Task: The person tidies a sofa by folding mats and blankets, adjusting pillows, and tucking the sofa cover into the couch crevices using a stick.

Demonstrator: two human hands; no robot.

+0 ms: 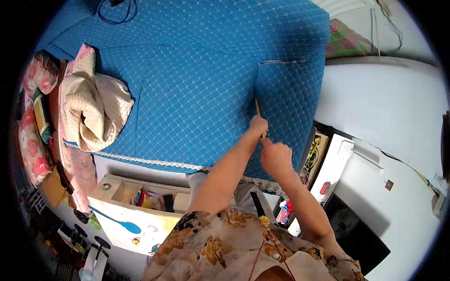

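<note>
A blue quilted cover (187, 93) with a white lace edge spreads over the bed in front of me. Both my hands grip a thin wooden stick (257, 107). My left hand (258, 126) is wrapped round it farther forward, and my right hand (275, 157) holds its near end. The stick's far tip points away from me and rests on or just over the cover, beside a raised fold. A pale seam or thin strip (281, 62) shows on the cover beyond the tip.
A crumpled beige blanket (93, 105) lies at the left of the bed, near floral pillows (35, 145). An open drawer unit (136, 215) stands below left. At right are a dark screen (358, 229), a cable and a white wall (384, 98).
</note>
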